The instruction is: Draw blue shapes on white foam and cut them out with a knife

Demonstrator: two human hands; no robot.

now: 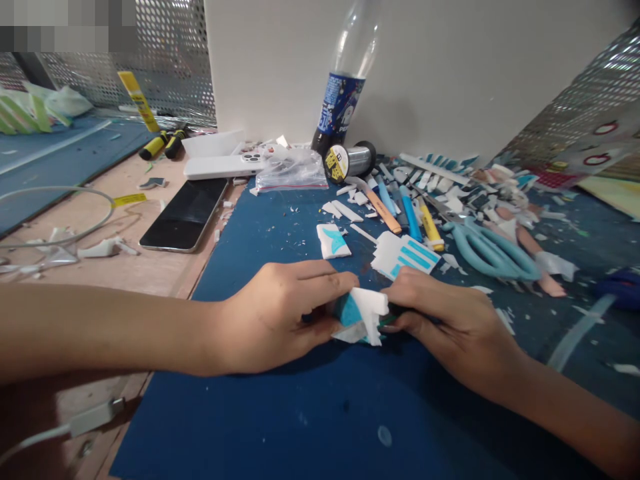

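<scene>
Between my hands is a small white foam piece [373, 307] with a blue face and a ragged right edge. My left hand [285, 313] is closed, pinching its left side between thumb and fingers. My right hand [450, 320] is closed on a slim green-handled knife [387, 321], mostly hidden by the fingers; its greyish blade seems to lie across the foam's lower part. Just beyond my hands lie a flat white piece with blue stripes [413, 257] and a small white-and-blue block [333, 241].
Light-blue scissors [493, 253], several pens [410, 213] and heaped foam scraps [455, 187] lie at the right. A cola bottle [343, 100] stands tilted behind a wire spool [350, 162]. A black-screened phone [185, 217] and a cable [95, 417] are at the left.
</scene>
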